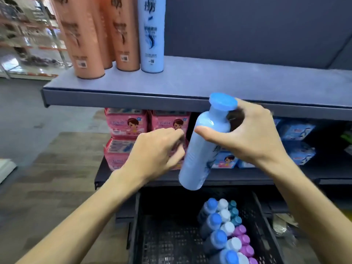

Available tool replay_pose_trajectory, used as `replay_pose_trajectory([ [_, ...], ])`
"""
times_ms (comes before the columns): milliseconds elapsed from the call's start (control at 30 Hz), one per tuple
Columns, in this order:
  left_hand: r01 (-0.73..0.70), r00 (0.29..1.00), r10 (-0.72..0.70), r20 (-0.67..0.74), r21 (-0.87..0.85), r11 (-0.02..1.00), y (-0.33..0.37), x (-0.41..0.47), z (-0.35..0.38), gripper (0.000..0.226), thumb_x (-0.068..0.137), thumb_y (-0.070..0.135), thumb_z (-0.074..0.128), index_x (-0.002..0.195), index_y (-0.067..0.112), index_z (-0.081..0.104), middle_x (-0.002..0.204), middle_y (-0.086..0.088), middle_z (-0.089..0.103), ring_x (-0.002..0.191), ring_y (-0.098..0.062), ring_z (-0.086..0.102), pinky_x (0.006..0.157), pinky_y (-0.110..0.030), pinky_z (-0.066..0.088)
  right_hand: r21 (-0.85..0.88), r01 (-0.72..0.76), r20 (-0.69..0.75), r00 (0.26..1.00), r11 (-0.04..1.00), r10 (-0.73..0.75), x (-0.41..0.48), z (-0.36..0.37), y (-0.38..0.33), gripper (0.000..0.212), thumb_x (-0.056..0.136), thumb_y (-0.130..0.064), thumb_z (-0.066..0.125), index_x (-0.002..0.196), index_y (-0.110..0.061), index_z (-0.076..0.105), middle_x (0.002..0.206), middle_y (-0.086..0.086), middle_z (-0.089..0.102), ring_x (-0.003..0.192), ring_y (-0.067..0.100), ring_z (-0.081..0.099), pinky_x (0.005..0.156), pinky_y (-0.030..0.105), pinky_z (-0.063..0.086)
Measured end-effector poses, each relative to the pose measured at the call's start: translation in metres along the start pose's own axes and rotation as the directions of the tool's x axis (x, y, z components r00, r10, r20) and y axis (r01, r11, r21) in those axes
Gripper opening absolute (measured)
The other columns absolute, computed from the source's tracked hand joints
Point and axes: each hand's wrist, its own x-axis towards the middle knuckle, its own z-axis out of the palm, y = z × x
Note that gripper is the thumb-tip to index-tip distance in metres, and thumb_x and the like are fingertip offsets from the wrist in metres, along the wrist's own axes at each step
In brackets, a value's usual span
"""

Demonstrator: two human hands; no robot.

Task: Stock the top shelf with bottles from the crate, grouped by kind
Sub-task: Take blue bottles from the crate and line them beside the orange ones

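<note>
My right hand [249,134] grips a light blue bottle [202,149] by its neck, just below the blue cap, holding it tilted in front of the top shelf's edge [133,98]. My left hand [158,147] hovers beside the bottle's left side with fingers curled, holding nothing. On the top shelf at the left stand several orange bottles [85,39] and one light blue bottle [151,35]. Below, the black crate [167,235] holds rows of bottles [226,231] with blue, pale blue, teal and purple caps along its right side.
The grey top shelf stretches bare to the right of the standing bottles. The lower shelf carries pink packs [129,126] on the left and blue packs [297,138] on the right. Wood-look floor lies to the left.
</note>
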Motion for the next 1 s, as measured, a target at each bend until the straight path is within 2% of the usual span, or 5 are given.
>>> replay_pose_trajectory([
  [133,-0.048,0.992,0.052,-0.113,0.034,0.998,-0.007,0.04,-0.043,0.011,0.085,0.026,0.052,0.087,0.017,0.058,0.073,0.004,0.056,0.071,-0.022,0.056,0.054,-0.039,0.045,-0.109,0.036,-0.062,0.997,0.993,-0.043,0.052,-0.018,-0.037,0.059,0.057,-0.071,0.072,0.084,-0.018,0.069,0.077,-0.008,0.071,0.072,0.009,0.066,0.067,0.032,0.054],
  [333,-0.026,0.971,0.061,-0.233,0.152,0.988,-0.031,0.086,-0.094,0.01,0.083,0.025,0.055,0.09,0.02,0.06,0.07,0.008,0.057,0.069,-0.017,0.057,0.052,-0.031,0.044,-0.109,0.075,-0.127,0.988,0.991,-0.089,0.116,-0.036,-0.074,0.073,0.059,-0.075,0.072,0.08,-0.006,0.065,0.077,0.011,0.067,0.074,0.028,0.062,0.065,0.044,0.054],
  [533,-0.012,0.961,0.072,-0.265,0.223,0.975,-0.05,0.114,-0.128,0.01,0.083,0.028,0.056,0.089,0.021,0.058,0.067,0.009,0.055,0.065,-0.016,0.056,0.053,-0.033,0.048,-0.124,0.119,-0.159,0.978,0.985,-0.138,0.156,-0.035,-0.101,0.077,0.059,-0.074,0.072,0.075,0.0,0.057,0.073,0.016,0.063,0.071,0.031,0.063,0.058,0.047,0.055],
  [800,0.044,0.955,0.037,-0.293,0.265,0.963,-0.072,0.126,-0.143,0.009,0.081,0.031,0.055,0.085,0.024,0.058,0.068,0.007,0.06,0.063,-0.019,0.058,0.051,-0.03,0.045,-0.226,0.076,-0.183,0.976,0.971,-0.119,0.193,-0.013,-0.1,0.065,0.054,-0.074,0.07,0.059,-0.018,0.037,0.05,-0.008,0.036,0.05,0.015,0.037,0.049,0.033,0.035],
  [1000,0.083,0.958,0.003,-0.285,0.29,0.953,-0.083,0.132,-0.145,0.009,0.082,0.035,0.05,0.082,0.026,0.053,0.069,0.007,0.06,0.065,-0.019,0.056,0.053,-0.029,0.044,-0.24,0.022,-0.221,0.972,0.971,-0.077,0.216,0.011,-0.104,0.063,0.048,-0.08,0.062,0.059,-0.019,0.05,0.052,-0.009,0.053,0.053,0.012,0.052,0.047,0.027,0.033],
])
